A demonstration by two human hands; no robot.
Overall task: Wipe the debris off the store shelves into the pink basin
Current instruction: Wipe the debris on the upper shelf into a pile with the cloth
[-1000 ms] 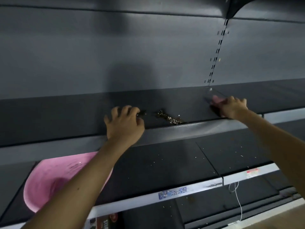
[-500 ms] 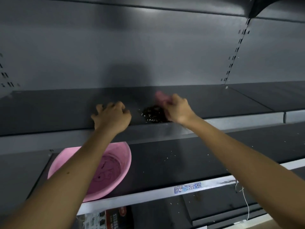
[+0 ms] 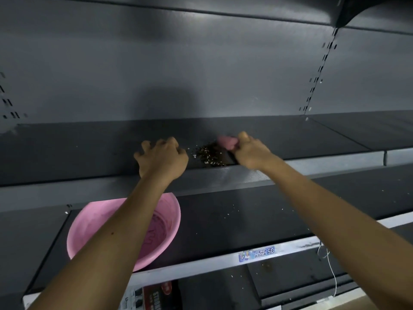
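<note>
A pile of brown and white debris [image 3: 210, 155] lies near the front edge of the upper dark shelf [image 3: 89, 153]. My right hand [image 3: 250, 151] grips a pink cloth [image 3: 226, 142] just right of the pile, touching the shelf. My left hand [image 3: 161, 158] rests on the shelf left of the pile with its fingers curled and nothing visible in it. The pink basin [image 3: 89, 224] stands on the shelf below, partly hidden by my left forearm.
The lower shelf [image 3: 257, 211] carries scattered white specks. Its front rail bears a blue price label [image 3: 257, 253]. A white cord [image 3: 330, 271] hangs at the right. A slotted upright [image 3: 317, 74] runs up the grey back panel. Packaged goods [image 3: 152, 296] sit underneath.
My right hand swept the pink cloth left along the upper shelf, gathering the debris into a pile beside my left hand. The view shifted, bringing more of the basin into sight.
</note>
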